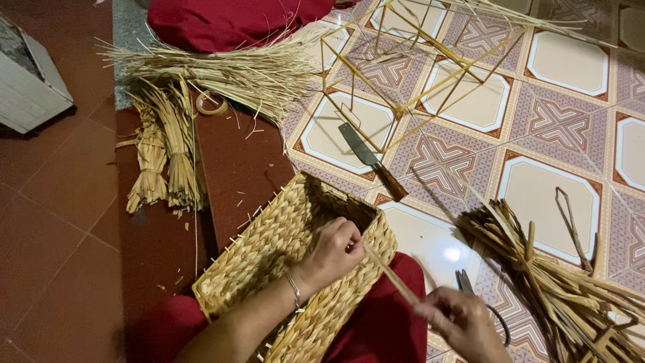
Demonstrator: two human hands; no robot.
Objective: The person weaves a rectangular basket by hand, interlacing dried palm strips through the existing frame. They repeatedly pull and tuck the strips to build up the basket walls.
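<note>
Low in the middle of the frame, a woven straw basket [282,262] rests tilted on the person's red-clothed lap, its open mouth turned toward the upper right. At its right rim the left hand [334,252] is curled shut, pinching one end of a pale fibre strand [390,275]; the right hand [463,323], at the bottom edge, is closed around the strand's other end, so it runs taut between them. Just beside the right hand, scissors [480,296] lie on the floor.

Open floor lies only directly above the basket and at the far left; elsewhere it is crowded. A knife [369,161] lies above the basket's rim, near a yellow wire frame [430,74] at upper centre. Loose straw bundles [201,74] spread across the upper left, and darker reeds [551,282] fill the lower right. Patterned tiles [571,114] cover the right, plain red-brown floor [60,202] the left, a white box [27,81] at the left edge.
</note>
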